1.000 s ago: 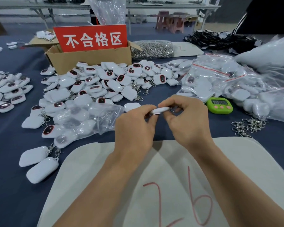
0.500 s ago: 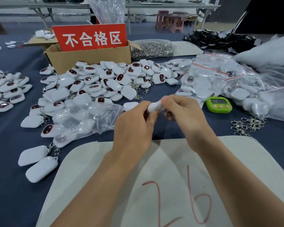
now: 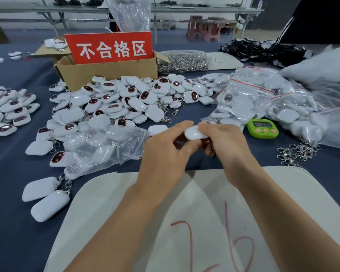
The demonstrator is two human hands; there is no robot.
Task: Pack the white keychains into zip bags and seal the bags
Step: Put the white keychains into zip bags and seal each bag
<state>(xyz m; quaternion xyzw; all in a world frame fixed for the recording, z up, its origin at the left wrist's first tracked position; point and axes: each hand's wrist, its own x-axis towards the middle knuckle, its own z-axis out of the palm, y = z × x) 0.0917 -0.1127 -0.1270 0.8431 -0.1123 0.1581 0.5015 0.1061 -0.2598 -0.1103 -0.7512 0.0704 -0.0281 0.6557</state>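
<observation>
Both hands meet above the dark blue table, just past the white mat point(image 3: 294, 195). Between them is one white keychain point(image 3: 194, 132), pinched by the fingers of my left hand point(image 3: 165, 152) and my right hand point(image 3: 226, 146). Its metal clasp hangs half hidden under my right palm. A clear zip bag point(image 3: 106, 144) with several keychains inside lies left of my left hand. A big pile of loose white keychains point(image 3: 130, 99), many with dark red-edged windows, spreads behind it.
A cardboard box point(image 3: 110, 73) with a red sign stands at the back. Filled zip bags point(image 3: 267, 103) lie at the right, beside a green timer point(image 3: 262, 128). Loose metal clasps point(image 3: 296, 152) sit at right, two keychains point(image 3: 45, 197) at near left.
The keychain has turned in my fingers from lying flat to tilted, and both hands have shifted slightly nearer the mat. Everything else on the table stays put.
</observation>
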